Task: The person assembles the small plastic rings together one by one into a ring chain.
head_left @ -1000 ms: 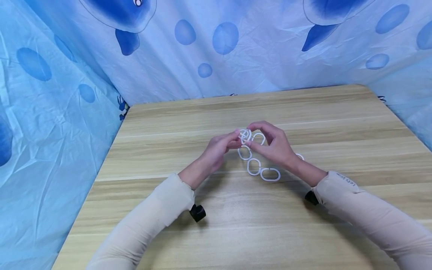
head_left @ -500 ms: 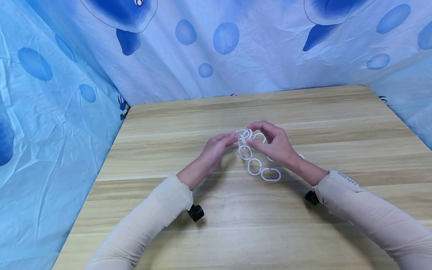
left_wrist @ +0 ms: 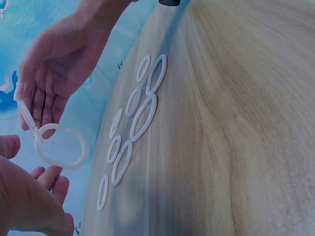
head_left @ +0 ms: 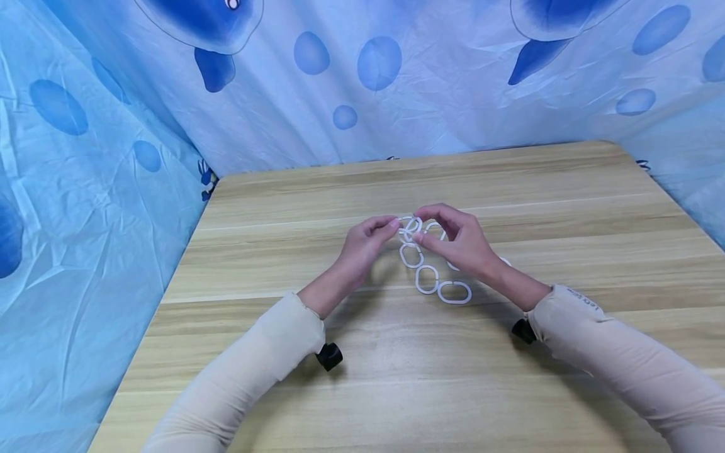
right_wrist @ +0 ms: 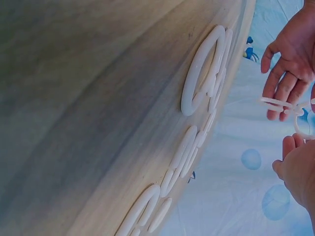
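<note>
Wooden table [head_left: 362, 377] below us: our left hand [head_left: 362, 246] and right hand [head_left: 461, 242] each pinch a white ring [head_left: 409, 224] between them, chain [head_left: 433, 280] trailing toward us across the wood.

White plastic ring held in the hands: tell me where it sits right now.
In the head view the white ring is lifted above the middle of the wooden table, pinched between the left hand and right hand, at the far end of the ring chain.
</note>
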Motion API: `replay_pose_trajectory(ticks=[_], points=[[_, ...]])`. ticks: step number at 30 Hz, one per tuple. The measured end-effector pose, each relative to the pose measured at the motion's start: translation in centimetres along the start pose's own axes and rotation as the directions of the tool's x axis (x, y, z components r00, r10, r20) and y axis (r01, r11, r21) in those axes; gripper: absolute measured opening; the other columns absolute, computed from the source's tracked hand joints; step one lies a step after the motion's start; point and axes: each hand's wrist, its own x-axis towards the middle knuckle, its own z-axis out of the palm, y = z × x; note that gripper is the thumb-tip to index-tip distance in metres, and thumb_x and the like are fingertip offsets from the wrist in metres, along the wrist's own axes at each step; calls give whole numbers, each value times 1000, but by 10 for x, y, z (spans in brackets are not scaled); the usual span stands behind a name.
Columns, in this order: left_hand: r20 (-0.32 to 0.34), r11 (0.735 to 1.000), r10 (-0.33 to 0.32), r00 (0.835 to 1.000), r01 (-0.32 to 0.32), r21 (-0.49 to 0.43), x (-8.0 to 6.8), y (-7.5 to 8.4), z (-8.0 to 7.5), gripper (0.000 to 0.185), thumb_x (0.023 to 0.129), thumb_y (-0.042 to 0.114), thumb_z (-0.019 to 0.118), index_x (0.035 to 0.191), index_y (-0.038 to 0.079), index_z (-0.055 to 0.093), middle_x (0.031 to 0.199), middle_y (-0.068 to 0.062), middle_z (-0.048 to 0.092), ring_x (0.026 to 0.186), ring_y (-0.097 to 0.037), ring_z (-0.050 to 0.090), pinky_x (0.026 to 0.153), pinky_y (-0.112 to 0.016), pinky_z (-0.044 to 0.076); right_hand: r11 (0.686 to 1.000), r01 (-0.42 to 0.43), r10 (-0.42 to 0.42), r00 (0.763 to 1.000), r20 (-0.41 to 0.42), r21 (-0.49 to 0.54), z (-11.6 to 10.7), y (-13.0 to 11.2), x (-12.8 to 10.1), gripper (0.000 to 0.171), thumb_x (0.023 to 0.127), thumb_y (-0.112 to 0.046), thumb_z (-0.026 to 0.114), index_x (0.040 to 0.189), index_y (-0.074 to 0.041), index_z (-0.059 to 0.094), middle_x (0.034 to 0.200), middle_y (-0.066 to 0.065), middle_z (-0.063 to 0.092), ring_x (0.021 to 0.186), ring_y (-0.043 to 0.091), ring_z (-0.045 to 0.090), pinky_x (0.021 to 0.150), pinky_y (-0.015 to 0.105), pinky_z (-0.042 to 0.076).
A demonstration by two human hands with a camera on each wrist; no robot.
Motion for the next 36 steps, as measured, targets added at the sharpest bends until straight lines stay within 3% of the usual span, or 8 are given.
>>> replay_pose_trajectory(ticks=[5, 15, 22, 28, 33, 36], points=[[-8, 999, 12, 1000, -12, -34, 1, 1, 1, 32, 94, 25, 64, 118, 4, 65, 114, -11, 67, 115, -27, 59, 105, -35, 38, 1000, 2, -1, 999, 42, -20, -1, 0, -1, 32, 83, 3, 70, 113, 9, 62, 112, 27, 62, 110, 27, 57, 101, 26, 41], [-22, 997, -66, 998, 65, -51, 6, -3, -2, 25, 89, 17, 71, 109, 2, 71, 99, -7, 71, 99, -16, 62, 98, -34, 43, 995, 44, -34, 994, 105, -93, -4, 0, -2, 32, 83, 2, 70, 115, 1, 66, 113, 17, 66, 108, 23, 58, 93, 22, 43], [52, 992, -111, 992, 114, -46, 7, -3, -4, 25, 90, 12, 68, 112, 0, 68, 91, -1, 70, 105, -21, 61, 99, -33, 42, 996, 14, -1, 989, 151, -88, -12, -3, 0, 29, 87, 2, 66, 117, 3, 66, 116, 14, 65, 112, 19, 56, 96, 22, 42], [98, 983, -139, 985, 149, -104, 5, -3, -7, 29, 92, 9, 65, 116, -6, 62, 82, 2, 69, 115, -38, 56, 100, -34, 43, 992, -25, 40, 993, 113, -127, -24, -3, 1, 27, 90, -1, 65, 116, 2, 66, 115, 15, 65, 111, 16, 57, 97, 24, 42], [84, 979, -156, 984, 165, -116, 3, -2, -11, 25, 92, 12, 65, 113, -2, 63, 99, -15, 71, 115, -36, 57, 103, -37, 40, 961, -52, 64, 997, 36, -273, -44, -2, 4, 25, 91, -7, 66, 115, -2, 67, 114, 12, 66, 108, 15, 58, 96, 25, 42], [70, 979, -155, 985, 163, -123, 2, -1, -13, 23, 92, 13, 65, 111, 0, 64, 100, -16, 71, 108, -31, 62, 104, -41, 38, 925, -101, 105, 994, -7, -365, -56, 1, 5, 24, 90, -10, 68, 113, -4, 68, 113, 10, 67, 107, 16, 58, 95, 27, 43]])
